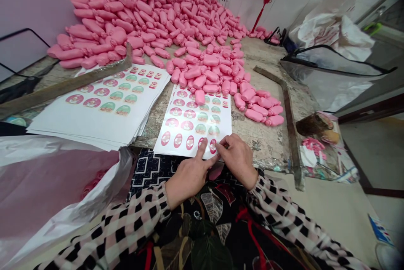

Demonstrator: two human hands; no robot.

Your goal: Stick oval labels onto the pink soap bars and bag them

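A sheet of stickers lies at the table's front edge, with rows of pink and green labels and a bottom row of pink ovals. My left hand rests on its lower edge, index finger stretched over one oval and thumb pointing toward my other hand. At the lower right corner, my right hand pinches the edge of the last oval sticker. Just below both hands shows a small pink patch, partly hidden, whose kind I cannot make out. Several small pink bottles cover the sheet's top part.
A large heap of pink bottles fills the back of the table. More sticker sheets are stacked at left, under a wooden strip. Another wooden strip edges the right side. A white-lined bag hangs at lower left.
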